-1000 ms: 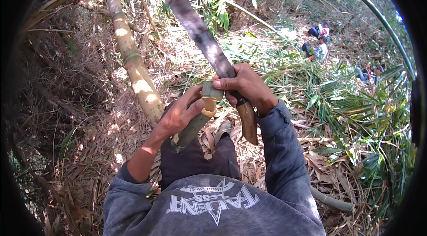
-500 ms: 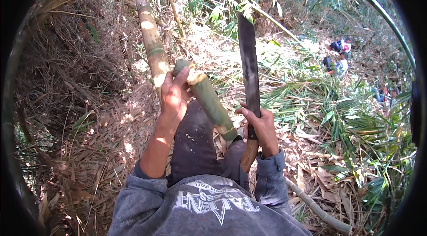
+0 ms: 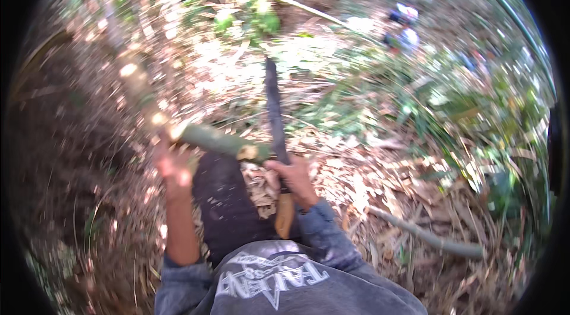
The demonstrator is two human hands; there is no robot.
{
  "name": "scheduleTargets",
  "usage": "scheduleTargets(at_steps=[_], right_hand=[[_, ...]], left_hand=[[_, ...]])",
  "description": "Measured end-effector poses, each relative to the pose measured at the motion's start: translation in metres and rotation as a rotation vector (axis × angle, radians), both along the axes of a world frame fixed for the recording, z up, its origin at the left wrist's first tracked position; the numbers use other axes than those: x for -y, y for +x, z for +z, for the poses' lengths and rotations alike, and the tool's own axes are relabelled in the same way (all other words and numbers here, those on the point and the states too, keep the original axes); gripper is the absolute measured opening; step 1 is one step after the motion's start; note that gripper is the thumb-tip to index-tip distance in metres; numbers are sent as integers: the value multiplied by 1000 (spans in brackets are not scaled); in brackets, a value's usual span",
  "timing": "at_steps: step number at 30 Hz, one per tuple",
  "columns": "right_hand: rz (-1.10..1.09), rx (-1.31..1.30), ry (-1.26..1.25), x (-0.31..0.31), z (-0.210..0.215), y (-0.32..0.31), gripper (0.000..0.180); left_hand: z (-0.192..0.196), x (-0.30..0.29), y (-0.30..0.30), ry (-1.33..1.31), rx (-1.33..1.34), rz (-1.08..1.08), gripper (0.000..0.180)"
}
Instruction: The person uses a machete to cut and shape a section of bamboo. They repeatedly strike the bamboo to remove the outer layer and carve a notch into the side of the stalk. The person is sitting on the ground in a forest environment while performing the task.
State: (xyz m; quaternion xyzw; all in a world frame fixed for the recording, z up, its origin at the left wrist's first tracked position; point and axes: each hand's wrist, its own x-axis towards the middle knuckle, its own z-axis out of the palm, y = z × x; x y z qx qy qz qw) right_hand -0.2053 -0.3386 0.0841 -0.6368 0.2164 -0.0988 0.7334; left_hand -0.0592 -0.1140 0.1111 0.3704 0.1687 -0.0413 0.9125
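Head view: blurred, ground of dry leaves (image 3: 368,190).
Bamboo: short green round piece (image 3: 219,140), pale cut ends, lying across above the knee, its right end touching the blade.
Left hand (image 3: 172,166): fingers closed on bamboo's left end.
Right hand (image 3: 294,178): fingers wrapped round wooden handle.
Machete (image 3: 274,113): long dark flat blade, pointing away.

bamboo piece (image 3: 219,141) left of machete (image 3: 274,114)
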Motion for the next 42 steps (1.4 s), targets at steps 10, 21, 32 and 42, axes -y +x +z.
scheduleTargets(at_steps=[10,21,32,42], right_hand=[[-149,58,264,19,8,-11,22],[-180,47,113,46,39,-16,42],[-63,-73,41,47,15,3,33],[-10,-191,21,23,-20,6,24]], left_hand=[[-4,1,-20,648,217,-214,53],[-7,-1,-9,1349,952,-269,34],[-32,-14,-20,1239,638,-358,38],[-70,-39,-26,1473,664,-190,27]])
